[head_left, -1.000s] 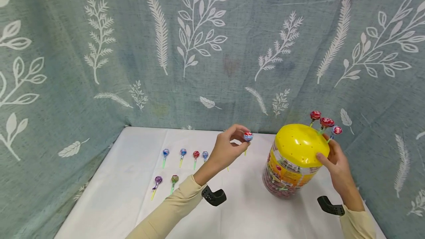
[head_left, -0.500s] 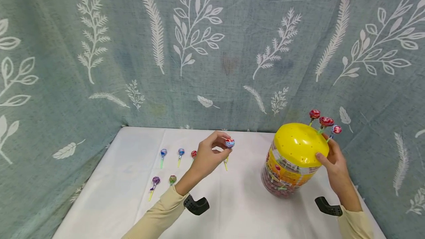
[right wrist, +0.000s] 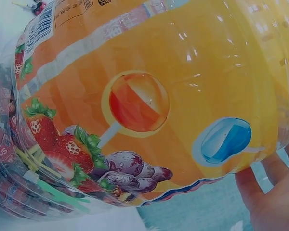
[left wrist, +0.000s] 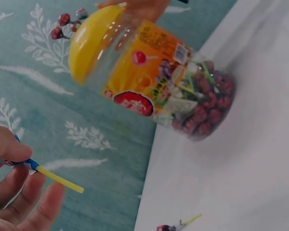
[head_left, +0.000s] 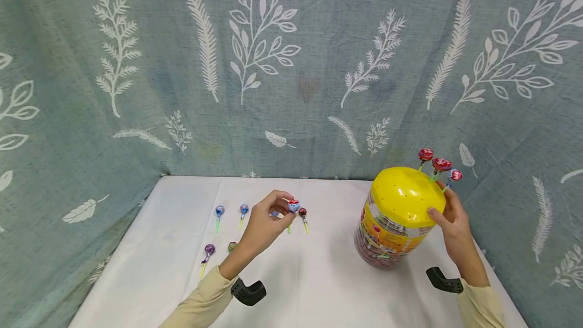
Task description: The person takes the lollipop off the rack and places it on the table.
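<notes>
My left hand (head_left: 261, 224) pinches a blue-and-red lollipop (head_left: 293, 206) over the table, its yellow stick (left wrist: 60, 180) pointing away from the fingers in the left wrist view. At the right, a clear jar with an orange label (head_left: 388, 232) and a yellow lid (head_left: 407, 197) leans to one side; my right hand (head_left: 459, 234) grips the lid's right side. Three lollipops (head_left: 441, 165) stand in the lid near its back right edge. Many wrapped sweets (left wrist: 207, 108) lie in the jar's bottom. A dark red lollipop (head_left: 302, 212) lies just right of my left hand.
Two blue lollipops (head_left: 220, 210) lie on the left of the white table (head_left: 337, 287), with a purple one (head_left: 209, 250) nearer the front. A green one (head_left: 232, 246) is partly behind my left forearm. A patterned grey-green curtain (head_left: 314, 65) hangs behind and at both sides.
My left hand has moved left and slightly down, away from the jar, still holding its lollipop. My right hand stays on the lid. The whole head view has shifted slightly.
</notes>
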`<action>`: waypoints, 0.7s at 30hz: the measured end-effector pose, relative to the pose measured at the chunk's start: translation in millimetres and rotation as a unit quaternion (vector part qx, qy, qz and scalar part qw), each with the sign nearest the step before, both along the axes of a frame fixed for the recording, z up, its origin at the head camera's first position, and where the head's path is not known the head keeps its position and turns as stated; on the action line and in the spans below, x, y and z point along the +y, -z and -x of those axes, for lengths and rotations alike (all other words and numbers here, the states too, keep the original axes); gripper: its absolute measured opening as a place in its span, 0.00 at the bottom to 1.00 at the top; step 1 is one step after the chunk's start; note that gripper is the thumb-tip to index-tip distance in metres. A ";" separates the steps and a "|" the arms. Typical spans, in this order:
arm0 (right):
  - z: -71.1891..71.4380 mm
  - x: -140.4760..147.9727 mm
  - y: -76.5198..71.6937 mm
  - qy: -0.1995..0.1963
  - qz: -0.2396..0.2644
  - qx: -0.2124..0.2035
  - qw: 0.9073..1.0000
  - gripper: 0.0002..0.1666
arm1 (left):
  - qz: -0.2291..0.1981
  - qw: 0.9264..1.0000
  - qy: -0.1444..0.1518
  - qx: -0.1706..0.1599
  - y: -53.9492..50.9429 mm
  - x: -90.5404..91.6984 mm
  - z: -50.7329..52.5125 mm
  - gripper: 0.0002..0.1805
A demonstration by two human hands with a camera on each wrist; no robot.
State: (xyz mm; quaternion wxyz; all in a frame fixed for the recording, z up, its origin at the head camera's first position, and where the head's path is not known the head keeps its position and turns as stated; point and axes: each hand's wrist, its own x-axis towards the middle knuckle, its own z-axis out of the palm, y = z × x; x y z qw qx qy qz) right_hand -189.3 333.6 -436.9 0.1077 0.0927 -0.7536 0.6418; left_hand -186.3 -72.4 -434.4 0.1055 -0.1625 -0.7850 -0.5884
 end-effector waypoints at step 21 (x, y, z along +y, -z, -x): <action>-1.1 -1.1 1.6 0.005 0.015 0.002 1.000 0.36 | 0.003 0.989 -0.085 -0.117 58.0 -44.4 -15.4 0.18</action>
